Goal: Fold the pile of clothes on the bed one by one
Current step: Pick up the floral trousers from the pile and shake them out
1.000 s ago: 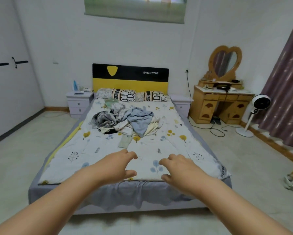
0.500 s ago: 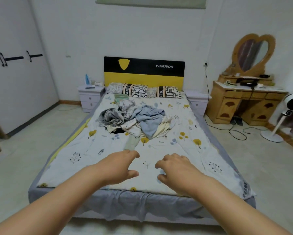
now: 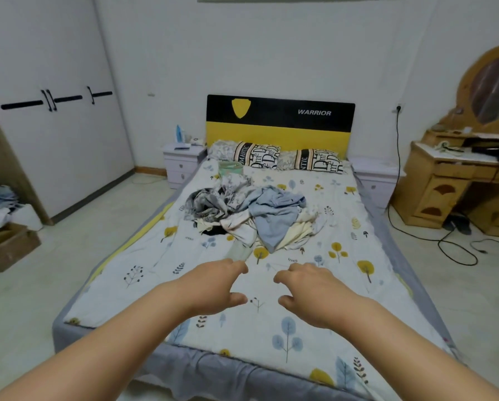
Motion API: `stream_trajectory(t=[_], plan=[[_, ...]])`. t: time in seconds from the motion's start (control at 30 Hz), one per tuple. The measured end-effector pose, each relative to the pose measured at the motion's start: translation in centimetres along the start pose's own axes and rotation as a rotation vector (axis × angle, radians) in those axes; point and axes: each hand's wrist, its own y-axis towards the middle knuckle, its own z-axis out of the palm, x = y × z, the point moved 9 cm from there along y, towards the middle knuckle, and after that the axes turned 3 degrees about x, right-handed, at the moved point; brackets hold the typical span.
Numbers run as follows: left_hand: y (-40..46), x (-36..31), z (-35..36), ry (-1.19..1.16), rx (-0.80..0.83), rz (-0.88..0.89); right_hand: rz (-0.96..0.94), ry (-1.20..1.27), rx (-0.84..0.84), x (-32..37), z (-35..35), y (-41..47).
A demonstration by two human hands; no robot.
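Note:
A loose pile of clothes [image 3: 251,215] lies in the middle of the bed [image 3: 343,256], with a light blue garment [image 3: 274,218] on top, grey patterned cloth to its left and cream pieces below. Both my arms reach out over the foot half of the bed. My left hand [image 3: 213,287] and my right hand [image 3: 309,293] hover side by side short of the pile, fingers loosely curled, holding nothing. A pale green strip of cloth [image 3: 238,251] trails from the pile toward my left hand.
Two lettered pillows [image 3: 285,159] lean on the yellow and black headboard [image 3: 280,123]. White nightstands flank the bed. A wooden dressing table [image 3: 456,186] with cables on the floor stands at right. A white wardrobe [image 3: 54,117] and a cardboard box [image 3: 8,244] with clothes stand at left.
The view has moved closer to the bed and shifted left, so the pile looks larger. Both hands stay outstretched and empty, now nearer the pile.

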Motion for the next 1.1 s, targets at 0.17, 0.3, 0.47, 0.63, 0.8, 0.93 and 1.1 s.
stream_trajectory(t=[0.17,0.3,0.47,0.63,0.8,0.93,1.1], plan=[[4.2,3.1,-1.1,-0.001,0.007,-0.015,-0.004,0.028,0.022,-0.9,-0.1,5.2],[8.3,6.6,-2.4,-0.022,0.012,-0.012,0.028,0.036,0.029,-1.7,-1.2,10.4],[13.1,11.4,-4.6,-0.024,0.002,0.008,0.052,0.053,0.016,-2.2,-3.5,17.3],[17.3,15.3,-5.4,-0.022,0.032,0.027,0.063,0.087,0.024,-2.6,-3.2,22.1],[21.2,17.9,-5.2,-0.027,0.071,0.012,0.066,0.083,0.055,-4.6,-2.8,26.4],[24.8,19.5,-5.1,-0.023,0.090,-0.017,0.044,0.086,0.065,-6.5,-2.7,30.4],[30.8,21.2,-5.7,-0.021,0.084,-0.068,0.026,0.102,0.102,-10.3,-2.2,35.5]])
